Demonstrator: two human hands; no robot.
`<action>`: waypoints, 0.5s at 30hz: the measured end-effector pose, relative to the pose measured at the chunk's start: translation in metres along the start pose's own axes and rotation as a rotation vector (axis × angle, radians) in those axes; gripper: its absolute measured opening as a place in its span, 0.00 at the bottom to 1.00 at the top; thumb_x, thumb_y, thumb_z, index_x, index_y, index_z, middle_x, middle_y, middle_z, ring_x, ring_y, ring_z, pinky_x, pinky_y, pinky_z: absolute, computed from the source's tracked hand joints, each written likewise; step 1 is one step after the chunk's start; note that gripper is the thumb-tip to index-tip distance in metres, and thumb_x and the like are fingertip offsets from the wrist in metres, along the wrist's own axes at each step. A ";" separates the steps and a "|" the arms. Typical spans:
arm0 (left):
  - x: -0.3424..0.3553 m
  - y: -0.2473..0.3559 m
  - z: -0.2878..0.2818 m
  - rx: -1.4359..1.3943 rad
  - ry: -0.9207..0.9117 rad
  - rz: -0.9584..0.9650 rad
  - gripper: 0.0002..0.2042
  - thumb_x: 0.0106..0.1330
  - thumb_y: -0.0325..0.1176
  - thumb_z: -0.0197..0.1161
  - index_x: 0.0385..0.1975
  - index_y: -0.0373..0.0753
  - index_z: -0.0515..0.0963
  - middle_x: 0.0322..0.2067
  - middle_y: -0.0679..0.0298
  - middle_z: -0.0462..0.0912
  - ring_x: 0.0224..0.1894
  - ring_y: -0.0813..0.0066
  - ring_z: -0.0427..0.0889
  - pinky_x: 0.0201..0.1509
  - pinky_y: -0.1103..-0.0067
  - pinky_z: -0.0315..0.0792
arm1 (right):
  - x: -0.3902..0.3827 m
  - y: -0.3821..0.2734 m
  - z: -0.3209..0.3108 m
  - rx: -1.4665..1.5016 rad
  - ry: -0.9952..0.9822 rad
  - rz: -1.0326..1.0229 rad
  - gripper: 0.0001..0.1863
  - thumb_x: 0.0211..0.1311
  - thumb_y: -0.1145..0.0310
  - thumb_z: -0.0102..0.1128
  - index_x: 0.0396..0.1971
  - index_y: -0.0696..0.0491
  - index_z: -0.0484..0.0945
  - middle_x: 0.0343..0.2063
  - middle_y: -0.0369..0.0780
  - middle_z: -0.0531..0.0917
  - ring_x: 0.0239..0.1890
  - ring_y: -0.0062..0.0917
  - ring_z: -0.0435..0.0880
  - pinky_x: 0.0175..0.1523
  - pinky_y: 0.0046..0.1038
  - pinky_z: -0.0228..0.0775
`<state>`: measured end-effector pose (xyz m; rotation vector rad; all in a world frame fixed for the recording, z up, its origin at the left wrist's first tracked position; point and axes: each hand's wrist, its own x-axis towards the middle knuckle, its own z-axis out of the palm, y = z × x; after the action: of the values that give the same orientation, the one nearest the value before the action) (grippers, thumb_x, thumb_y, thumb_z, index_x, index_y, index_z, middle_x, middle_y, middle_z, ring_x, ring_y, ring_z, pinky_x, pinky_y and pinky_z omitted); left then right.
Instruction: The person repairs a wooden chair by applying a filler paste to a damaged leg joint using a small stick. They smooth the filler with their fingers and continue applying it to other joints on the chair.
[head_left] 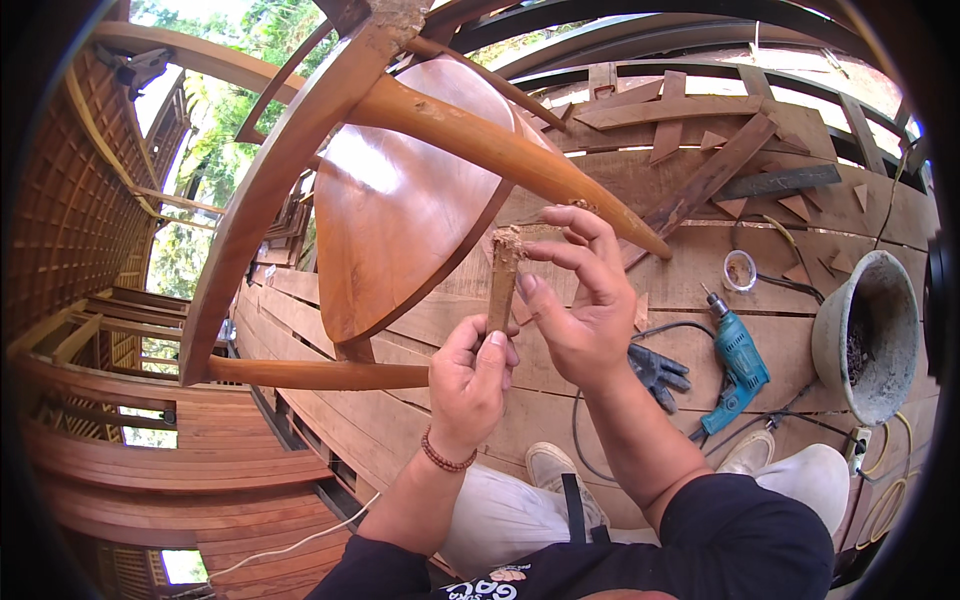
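Note:
My left hand [466, 388] is closed round the lower end of a narrow flat wooden stick [503, 285], held upright. Light brown, crumbly paste [508, 240] coats its top end. Beside the stick is my right hand [588, 315], fingers spread and curved, with the index fingertip at the paste and the thumb close to the stick's edge; whether they touch is hard to tell. Just beyond both hands, a tipped wooden chair [410, 200] shows its glossy seat and thick legs. One leg [480, 140] slants above my right hand, another [320, 375] ends behind my left.
On the plank floor [440, 340] to the right lie a teal power drill [738, 365], a dark work glove [660, 376] and a small round tub [740, 270]. A grey bucket [868, 340] stands farther right. Wood offcuts [710, 190] and cords are scattered about; railings line the far edge.

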<state>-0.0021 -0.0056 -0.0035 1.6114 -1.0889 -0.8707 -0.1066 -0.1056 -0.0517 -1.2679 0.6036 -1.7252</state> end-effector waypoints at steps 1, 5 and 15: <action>0.000 0.001 0.001 0.006 -0.009 -0.007 0.09 0.74 0.29 0.51 0.43 0.31 0.76 0.25 0.69 0.77 0.23 0.90 0.69 0.25 0.89 0.64 | 0.000 0.002 -0.001 0.041 0.017 0.010 0.12 0.51 0.78 0.68 0.38 0.55 0.85 0.52 0.44 0.76 0.58 0.36 0.74 0.64 0.36 0.63; -0.001 -0.001 -0.001 0.000 -0.017 -0.039 0.09 0.74 0.29 0.52 0.42 0.31 0.76 0.25 0.69 0.77 0.23 0.90 0.69 0.25 0.89 0.64 | 0.003 0.012 -0.004 0.075 0.014 0.017 0.11 0.52 0.76 0.71 0.37 0.56 0.84 0.53 0.43 0.76 0.58 0.33 0.74 0.64 0.34 0.62; 0.005 -0.002 -0.004 0.052 -0.080 -0.012 0.09 0.72 0.30 0.54 0.38 0.32 0.78 0.23 0.71 0.77 0.23 0.90 0.69 0.26 0.86 0.66 | 0.008 0.018 -0.011 0.210 -0.027 0.122 0.12 0.56 0.77 0.68 0.42 0.60 0.83 0.55 0.43 0.75 0.60 0.33 0.71 0.65 0.34 0.61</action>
<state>0.0037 -0.0089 -0.0049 1.6399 -1.1670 -0.9280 -0.1107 -0.1222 -0.0659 -1.0828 0.4608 -1.6217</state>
